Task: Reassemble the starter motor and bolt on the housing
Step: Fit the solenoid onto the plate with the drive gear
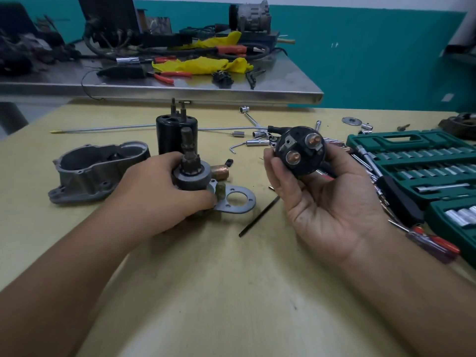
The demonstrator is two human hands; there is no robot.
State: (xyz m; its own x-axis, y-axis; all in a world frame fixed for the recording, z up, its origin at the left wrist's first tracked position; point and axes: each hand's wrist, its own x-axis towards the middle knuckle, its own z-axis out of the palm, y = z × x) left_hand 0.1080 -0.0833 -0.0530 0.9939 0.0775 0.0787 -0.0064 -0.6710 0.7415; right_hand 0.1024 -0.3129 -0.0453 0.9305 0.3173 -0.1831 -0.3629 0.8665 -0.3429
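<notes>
Drive assembly: pinion and shaft standing upright on a flat mounting plate [235,200], mid-desk, toward the left; left hand [164,188] clenched around its grey clutch body [192,177], steadying it.
Solenoid: black, two copper terminals facing camera, lifted clear of the desk [231,292]; right hand [324,199] has its grip wrapped round the solenoid [300,150] from behind.
Housing: grey cast nose housing [98,171] lies open and empty near the left edge, just beside the left hand; not fitted.
Motor body: black cylinder [176,132] upright behind the shaft, apart from the rest.
Progress: early, by my read; parts separate, nothing bolted, solenoid, body and housing all left to join.
Loose bits: copper sleeve [220,172] beside the clutch; thin black rod [258,217] near the plate.
Clutter: sockets and extension bars [257,140] scattered toward the far edge; green socket case [417,161] open along the right edge; red-handled screwdriver [435,244] by the right wrist.
Obstruction: nothing blocks plate or housing.
</notes>
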